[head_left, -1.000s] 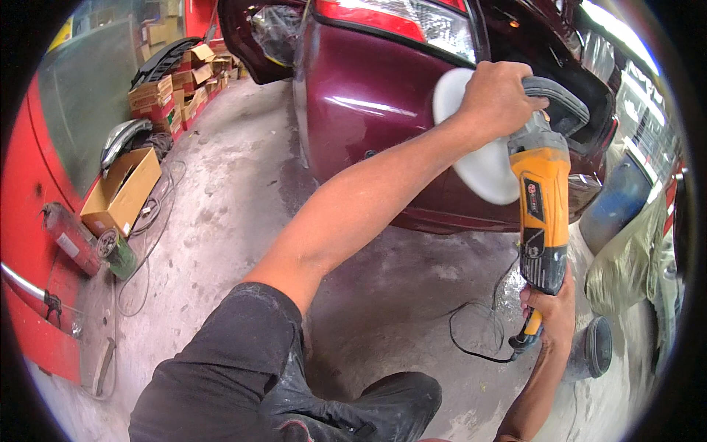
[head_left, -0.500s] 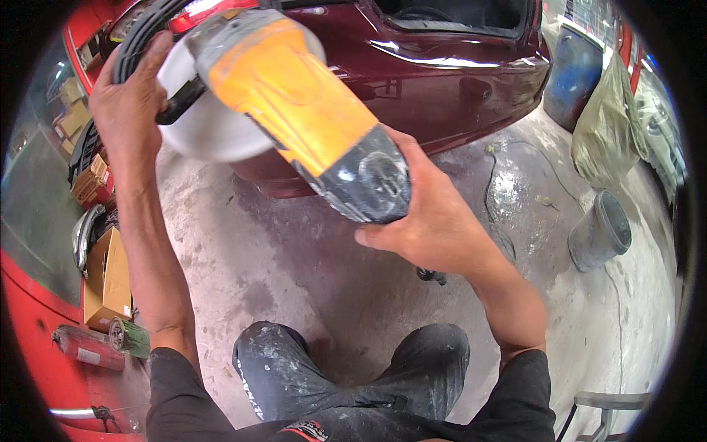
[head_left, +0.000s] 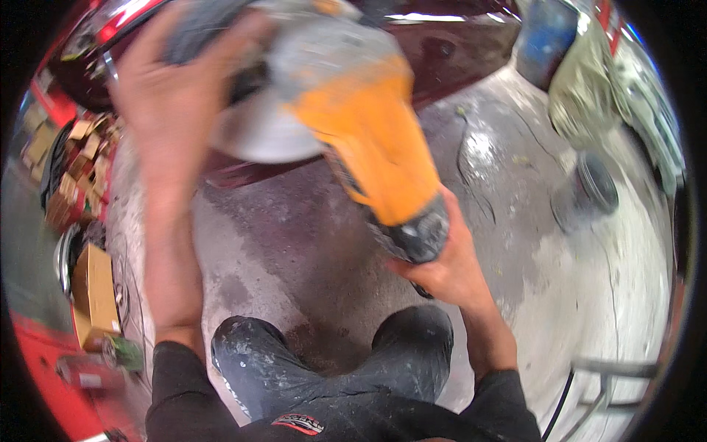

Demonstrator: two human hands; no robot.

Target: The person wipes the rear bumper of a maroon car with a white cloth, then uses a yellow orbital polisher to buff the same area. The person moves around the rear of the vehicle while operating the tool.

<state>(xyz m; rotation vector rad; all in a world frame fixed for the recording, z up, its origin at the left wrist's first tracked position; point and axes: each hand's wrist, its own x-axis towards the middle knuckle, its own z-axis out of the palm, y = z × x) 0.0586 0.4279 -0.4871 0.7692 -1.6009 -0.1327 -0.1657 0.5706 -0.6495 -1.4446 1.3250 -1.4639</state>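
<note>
An orange-and-grey polisher (head_left: 372,136) with a round white pad (head_left: 272,132) is held up before the dark red car (head_left: 456,55). My right hand (head_left: 453,261) is closed around its black rear end, fingers mostly behind the body. Blurred by motion, my left hand (head_left: 173,96) is at the front, near the polisher's head and pad. Its thumb and fingers close on a bundle of black cord (head_left: 210,33). The black side handle (head_left: 250,81) shows partly behind that hand. Whether the pad touches the car cannot be made out.
A grey bucket (head_left: 585,193) stands on the concrete floor at right, with a blue bin (head_left: 545,40) and a pale bag (head_left: 589,88) beyond it. Cardboard boxes (head_left: 94,295) line the left side. A metal stand (head_left: 607,376) is at the lower right. Thin cables lie on the floor.
The polisher has shifted right and turned more upright, its rear end nearer me. Both hands moved with it, the left one rightward with the cord. The whole view has shifted slightly.
</note>
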